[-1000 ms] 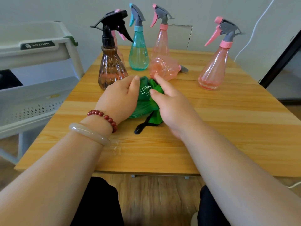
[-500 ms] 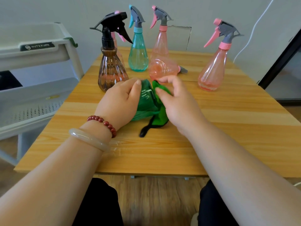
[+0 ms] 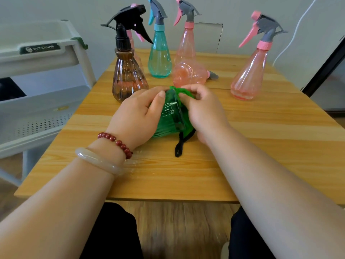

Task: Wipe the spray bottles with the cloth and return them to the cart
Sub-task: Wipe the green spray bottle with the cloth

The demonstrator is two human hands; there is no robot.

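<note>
A green spray bottle (image 3: 168,118) lies on its side on the wooden table (image 3: 261,146), its black trigger pointing toward me. My left hand (image 3: 136,116) grips its body from the left. My right hand (image 3: 203,111) presses a green cloth (image 3: 183,91) against the bottle's right side and far end, fingers pinching the fabric. Behind stand a brown bottle with a black sprayer (image 3: 128,79), a teal bottle (image 3: 159,58) and a pink bottle (image 3: 185,45). Another pink bottle (image 3: 188,73) lies on its side, and a third pink bottle (image 3: 248,77) stands at the right.
The white cart (image 3: 43,58) stands left of the table, its perforated lower shelf level with the tabletop edge. One more pink sprayer head (image 3: 137,34) peeks out behind the brown bottle. A dark door frame (image 3: 324,68) runs along the right. My knees sit under the near table edge.
My right hand has slid with the cloth from the near side of the green bottle up to its far end. My left hand has kept its hold.
</note>
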